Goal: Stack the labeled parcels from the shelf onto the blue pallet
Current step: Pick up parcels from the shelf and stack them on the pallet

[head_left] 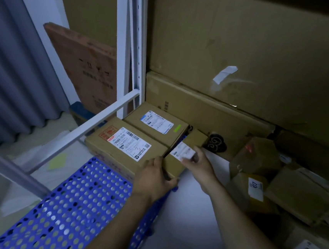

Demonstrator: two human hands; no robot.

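Your left hand grips the near corner of a small parcel, and your right hand holds its far end, fingers over the white label on top. The parcel sits at the right edge of the blue pallet, pressed against the front parcel. A rear parcel lies just behind that one, both label-up on the pallet. Large cartons stand behind, a white shelf frame stands to your left, and loose boxes are piled on the right.
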